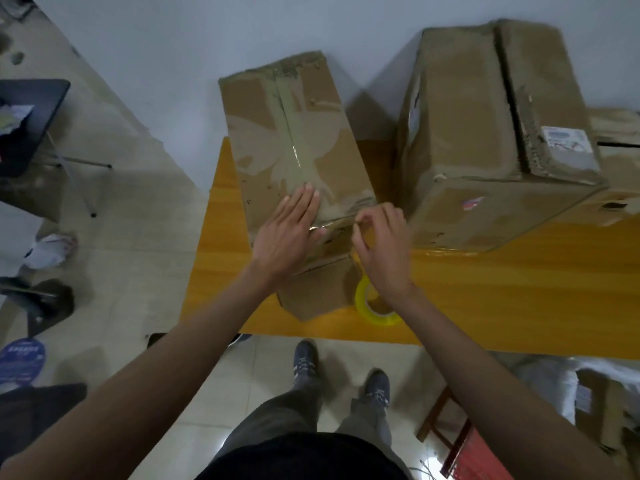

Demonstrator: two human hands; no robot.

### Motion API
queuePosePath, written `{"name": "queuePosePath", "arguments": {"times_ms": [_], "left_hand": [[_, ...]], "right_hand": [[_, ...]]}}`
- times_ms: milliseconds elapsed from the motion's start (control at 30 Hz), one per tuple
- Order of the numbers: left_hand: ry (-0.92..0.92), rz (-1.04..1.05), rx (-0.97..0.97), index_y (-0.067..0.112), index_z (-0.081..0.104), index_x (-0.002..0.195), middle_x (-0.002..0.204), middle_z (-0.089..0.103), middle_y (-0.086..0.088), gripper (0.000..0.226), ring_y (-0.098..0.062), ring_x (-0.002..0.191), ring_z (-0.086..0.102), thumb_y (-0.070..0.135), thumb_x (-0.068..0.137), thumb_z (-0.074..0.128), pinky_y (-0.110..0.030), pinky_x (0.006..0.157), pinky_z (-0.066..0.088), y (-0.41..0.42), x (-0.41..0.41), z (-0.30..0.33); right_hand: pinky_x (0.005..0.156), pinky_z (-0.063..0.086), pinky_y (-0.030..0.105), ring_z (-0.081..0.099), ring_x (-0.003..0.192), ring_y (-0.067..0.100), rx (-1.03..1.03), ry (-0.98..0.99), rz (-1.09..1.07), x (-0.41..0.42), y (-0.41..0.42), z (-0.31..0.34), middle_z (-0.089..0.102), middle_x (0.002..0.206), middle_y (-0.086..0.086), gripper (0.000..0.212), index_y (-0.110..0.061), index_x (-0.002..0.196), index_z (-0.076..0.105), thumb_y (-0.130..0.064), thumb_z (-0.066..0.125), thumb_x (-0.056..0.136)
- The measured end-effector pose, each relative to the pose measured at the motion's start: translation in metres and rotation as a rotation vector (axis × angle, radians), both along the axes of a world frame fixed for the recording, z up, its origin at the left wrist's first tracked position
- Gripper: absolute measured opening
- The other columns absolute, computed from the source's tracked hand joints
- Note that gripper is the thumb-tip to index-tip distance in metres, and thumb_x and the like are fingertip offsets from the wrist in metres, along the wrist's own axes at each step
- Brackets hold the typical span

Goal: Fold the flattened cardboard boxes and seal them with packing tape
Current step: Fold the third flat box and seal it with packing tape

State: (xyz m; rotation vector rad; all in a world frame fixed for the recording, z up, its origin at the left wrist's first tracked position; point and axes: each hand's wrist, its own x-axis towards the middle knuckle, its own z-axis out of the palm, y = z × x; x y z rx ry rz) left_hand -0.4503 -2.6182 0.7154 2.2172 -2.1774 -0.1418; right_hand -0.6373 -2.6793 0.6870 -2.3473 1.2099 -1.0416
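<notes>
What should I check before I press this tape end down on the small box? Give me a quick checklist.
1. Left hand flat, pressing the small box: ok.
2. Right hand pinching the tape at the near edge: ok.
3. Centre seam tape laid along the top: ok.
4. Tape cut free from the tape roll: cannot tell.
5. Box resting on the table: ok.
6. Large box clear of the hands: ok.

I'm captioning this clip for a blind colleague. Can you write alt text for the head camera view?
A person's left hand presses flat on a taped cardboard box on a yellow table while the right hand pinches the tape at the box's near edge. A yellow tape roll lies by the right wrist, and a larger box stands to the right.
</notes>
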Motion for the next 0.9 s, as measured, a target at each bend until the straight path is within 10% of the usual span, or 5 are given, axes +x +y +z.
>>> {"name": "queuePosePath", "arguments": {"times_ms": [367, 533, 900], "left_hand": [[0.181, -0.088, -0.025, 0.012, 0.012, 0.159, 0.167, 0.005, -0.002, 0.064, -0.013, 0.154, 0.004, 0.045, 0.105, 0.017, -0.033, 0.125, 0.009, -0.003, 0.047, 0.003], [0.027, -0.037, 0.031, 0.013, -0.002, 0.159, 0.167, -0.007, -0.003, 0.066, -0.016, 0.153, -0.010, 0.047, 0.105, 0.011, -0.038, 0.125, -0.004, -0.045, 0.072, 0.011], [0.061, 0.036, -0.052, 0.009, 0.018, 0.158, 0.165, 0.019, -0.008, 0.061, -0.021, 0.152, 0.013, 0.040, 0.106, 0.018, -0.039, 0.125, 0.009, -0.090, 0.094, 0.016]], "right_hand": [[0.109, 0.042, 0.041, 0.054, 0.128, 0.024, -0.029, 0.365, 0.262, 0.054, -0.013, 0.029, 0.062, 0.133, 0.008, 0.030, -0.007, 0.126, 0.064, -0.015, 0.050, 0.101], [0.124, 0.012, 0.040, 0.017, 0.152, 0.019, -0.012, 0.678, 0.262, 0.082, -0.040, 0.042, 0.026, 0.163, 0.001, 0.054, -0.013, 0.156, 0.030, -0.036, 0.023, 0.107], [0.125, 0.011, 0.044, 0.017, 0.152, 0.019, -0.069, 0.752, 0.317, 0.128, -0.106, 0.050, 0.031, 0.161, 0.004, 0.057, -0.011, 0.155, 0.031, -0.037, 0.018, 0.105]]}}
